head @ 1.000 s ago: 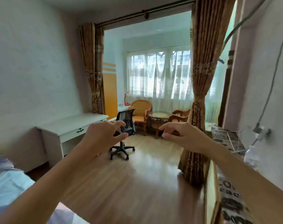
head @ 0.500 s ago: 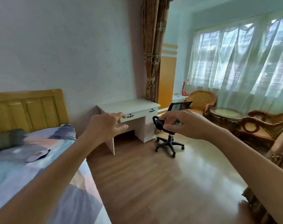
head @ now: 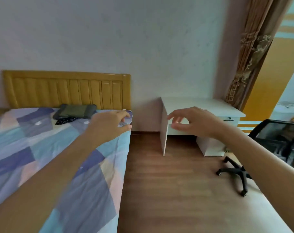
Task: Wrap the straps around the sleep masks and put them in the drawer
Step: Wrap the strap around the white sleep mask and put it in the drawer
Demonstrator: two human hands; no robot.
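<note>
Both my bare forearms reach forward from the bottom edge of the view. My left hand point(head: 109, 125) hangs over the right side edge of the bed, up near its head-end corner, fingers curled loosely with a narrow gap between thumb and forefinger; something small and pale shows in that gap, but I cannot tell whether it is a thing I am pinching or just the patterned bedding behind. My right hand point(head: 191, 122) is raised over the floor in front of the desk, thumb and fingers spread a little and empty.

Beneath my left arm lies the patchwork bedspread in blue, lilac and pale pink blocks point(head: 42, 148), covering the bed to its right edge. To the right of the bed is the brown wood-plank floor point(head: 168, 190), and on it, under my right forearm, the black five-spoke wheeled base of an office chair point(head: 235, 174).

Farther off, near the head edge of the bed, sit a grey-green rectangular pillow point(head: 77, 111) and a dark patterned cloth point(head: 65, 119) just in front of it. I cannot make out a sleep mask anywhere. Behind them stands the yellow ribbed wooden headboard point(head: 67, 89). The white rectangular desk point(head: 198, 105) stands against the pale wall, its drawer with a dark handle point(head: 228, 118) closed. A brown patterned curtain point(head: 250, 52) hangs beyond the desk's far right corner.
</note>
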